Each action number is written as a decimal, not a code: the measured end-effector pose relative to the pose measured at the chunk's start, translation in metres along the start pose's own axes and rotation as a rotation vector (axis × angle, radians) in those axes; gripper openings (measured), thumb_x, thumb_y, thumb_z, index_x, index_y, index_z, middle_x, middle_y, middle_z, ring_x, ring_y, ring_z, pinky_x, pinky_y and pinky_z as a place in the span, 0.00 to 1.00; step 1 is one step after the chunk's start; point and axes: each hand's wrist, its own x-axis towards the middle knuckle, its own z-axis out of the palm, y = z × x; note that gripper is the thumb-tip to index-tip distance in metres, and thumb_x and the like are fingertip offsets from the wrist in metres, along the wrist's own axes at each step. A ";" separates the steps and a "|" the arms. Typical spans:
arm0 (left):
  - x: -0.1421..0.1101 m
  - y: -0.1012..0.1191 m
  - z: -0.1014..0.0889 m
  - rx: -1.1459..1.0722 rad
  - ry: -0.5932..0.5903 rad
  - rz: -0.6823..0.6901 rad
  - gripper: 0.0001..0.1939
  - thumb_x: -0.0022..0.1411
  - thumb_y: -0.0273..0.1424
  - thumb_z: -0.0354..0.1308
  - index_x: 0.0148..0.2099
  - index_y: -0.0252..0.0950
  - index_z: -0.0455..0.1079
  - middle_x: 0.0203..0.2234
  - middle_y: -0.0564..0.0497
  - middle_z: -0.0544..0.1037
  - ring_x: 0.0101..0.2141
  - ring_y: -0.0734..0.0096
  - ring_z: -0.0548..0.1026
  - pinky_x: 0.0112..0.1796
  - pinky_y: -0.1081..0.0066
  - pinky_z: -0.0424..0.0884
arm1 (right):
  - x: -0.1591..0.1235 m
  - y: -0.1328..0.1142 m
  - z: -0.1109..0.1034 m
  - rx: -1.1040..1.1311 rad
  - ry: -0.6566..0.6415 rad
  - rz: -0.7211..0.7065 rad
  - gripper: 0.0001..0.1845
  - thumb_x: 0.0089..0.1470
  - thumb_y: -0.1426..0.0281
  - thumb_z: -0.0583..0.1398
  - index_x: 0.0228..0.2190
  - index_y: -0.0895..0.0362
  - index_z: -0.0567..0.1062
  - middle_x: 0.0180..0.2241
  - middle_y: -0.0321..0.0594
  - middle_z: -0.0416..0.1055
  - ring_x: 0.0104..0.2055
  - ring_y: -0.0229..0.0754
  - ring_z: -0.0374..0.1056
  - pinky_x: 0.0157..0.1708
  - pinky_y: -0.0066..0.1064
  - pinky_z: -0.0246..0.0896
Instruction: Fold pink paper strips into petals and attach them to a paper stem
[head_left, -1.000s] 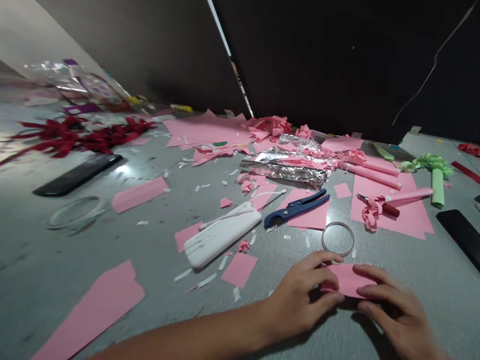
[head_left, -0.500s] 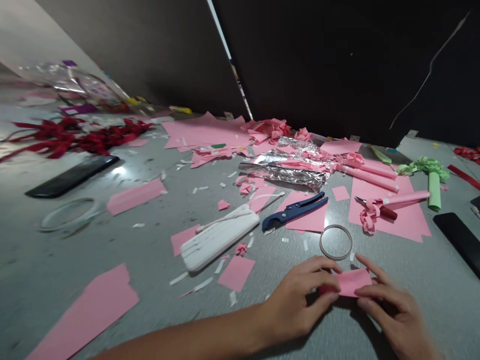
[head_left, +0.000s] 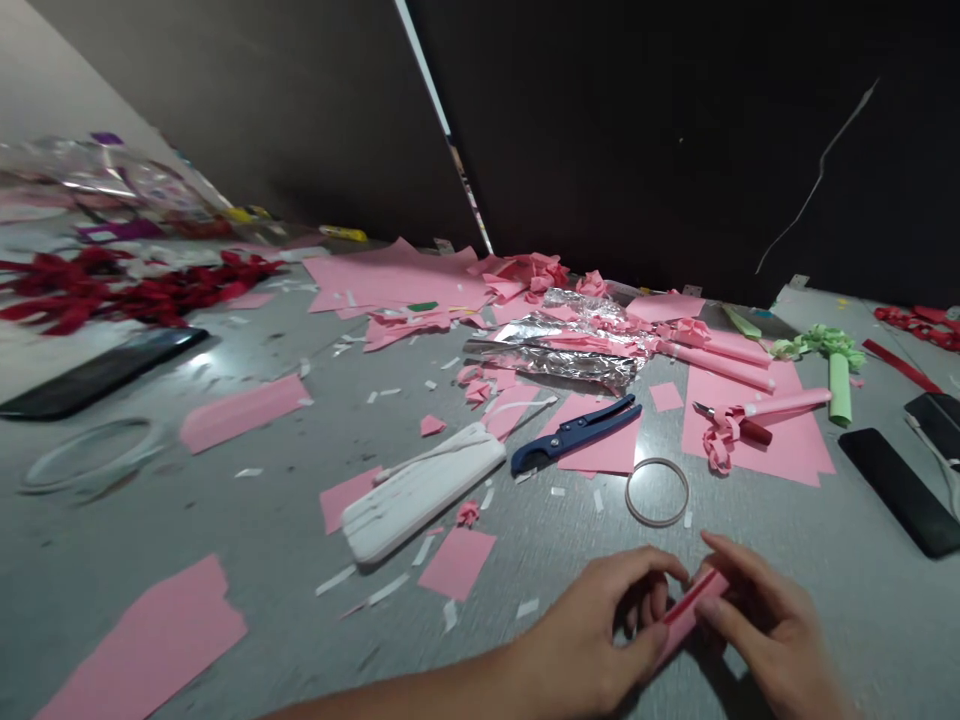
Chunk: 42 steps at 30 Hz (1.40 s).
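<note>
Between my hands is a small piece of pink paper (head_left: pixel 679 625), bent into a narrow trough with its edges turned up. My left hand (head_left: pixel 600 630) pinches its near left end between thumb and fingers. At the other end, the thumb and fingers of my right hand (head_left: pixel 772 625) close on the paper. Just beyond them a thin ring (head_left: pixel 657 492) lies flat on the table. Dark blue pliers-like cutters (head_left: pixel 577 432) rest partly on pink paper, and left of these is a white power bank (head_left: pixel 424 495) with a cable across it.
Crinkled foil wrap (head_left: pixel 559 350) and pink paper flowers lie at the back. A craft knife (head_left: pixel 731 425) is among pink sheets, beside a green paper roll (head_left: pixel 840 390). Black phones (head_left: pixel 900 490) sit right. Red ribbon (head_left: pixel 150 290) and a tape roll (head_left: pixel 94 455) lie left.
The pink paper went from nearly flat to curled lengthwise and now slants, its left end nearer me. Both hands lowered slightly. The whole view shifted, moving the tabletop things leftward in the picture.
</note>
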 end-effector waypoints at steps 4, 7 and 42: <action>0.007 0.009 0.001 -0.200 -0.037 -0.260 0.06 0.61 0.30 0.67 0.41 0.35 0.79 0.23 0.56 0.73 0.25 0.73 0.69 0.27 0.74 0.62 | 0.007 -0.010 0.004 0.111 -0.097 0.196 0.22 0.56 0.59 0.75 0.50 0.55 0.86 0.31 0.41 0.81 0.25 0.39 0.73 0.25 0.29 0.73; 0.016 0.009 -0.002 -0.273 -0.001 -0.258 0.06 0.62 0.32 0.68 0.36 0.35 0.78 0.25 0.53 0.77 0.27 0.72 0.72 0.31 0.72 0.65 | 0.020 -0.022 0.009 0.241 -0.115 0.237 0.23 0.53 0.58 0.76 0.47 0.56 0.85 0.30 0.39 0.78 0.25 0.37 0.70 0.24 0.28 0.71; 0.018 -0.010 -0.008 -0.599 -0.014 -0.413 0.29 0.62 0.56 0.71 0.38 0.33 0.73 0.28 0.46 0.82 0.29 0.69 0.78 0.31 0.70 0.69 | 0.027 -0.018 0.023 0.412 -0.315 0.388 0.21 0.64 0.52 0.70 0.41 0.59 0.84 0.26 0.42 0.79 0.24 0.36 0.73 0.25 0.24 0.70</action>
